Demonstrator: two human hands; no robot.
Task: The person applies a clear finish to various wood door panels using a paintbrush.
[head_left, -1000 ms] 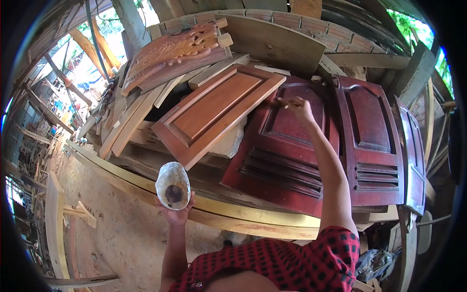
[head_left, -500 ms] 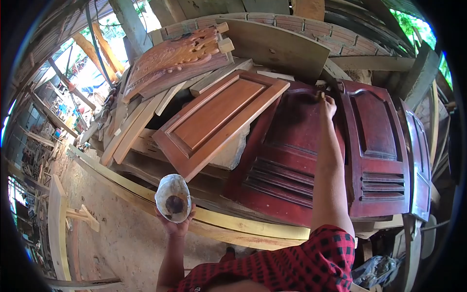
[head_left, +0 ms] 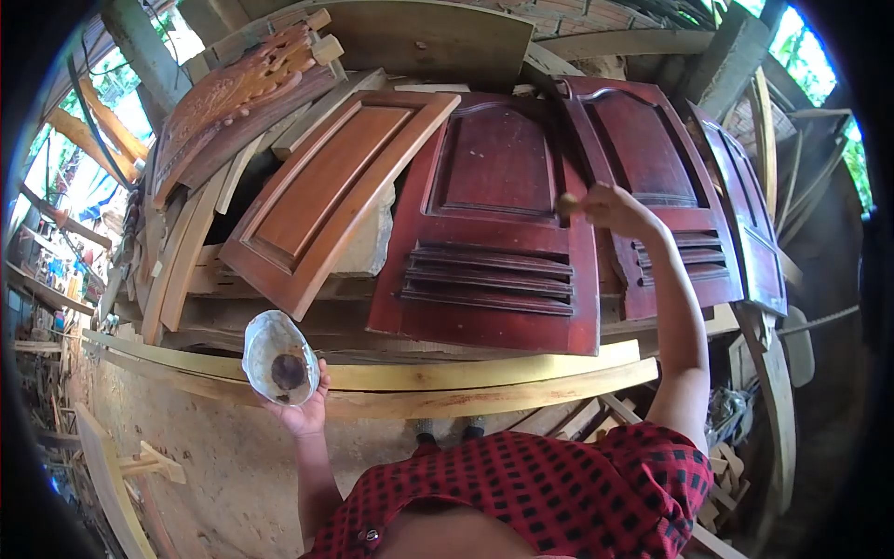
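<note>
In my left hand (head_left: pixel 304 412) rests a white oval bowl (head_left: pixel 265 340), tilted toward me, with a dark brown patch of liquid at its bottom. The fingers curl round its underside and right edge. My right hand (head_left: pixel 613 207) pinches a small brown thing (head_left: pixel 566 205), perhaps a brush or wad; its kind is too blurred to tell. It is over the right edge of a dark red panelled cabinet door (head_left: pixel 503 158) with slats low down. A second red door (head_left: pixel 652 154) leans just right of it.
Left of the red doors leans a lighter brown panel door (head_left: pixel 326 196). Behind it lies a carved wooden board (head_left: pixel 237 98). A long pale plank (head_left: pixel 484 377) runs across the front. Farther right stands a third dark door (head_left: pixel 745 210). Loose timber lies around.
My right hand has come down from the top of the middle red door to its right edge, nearer to me. The view has shifted right; my left hand still holds the bowl.
</note>
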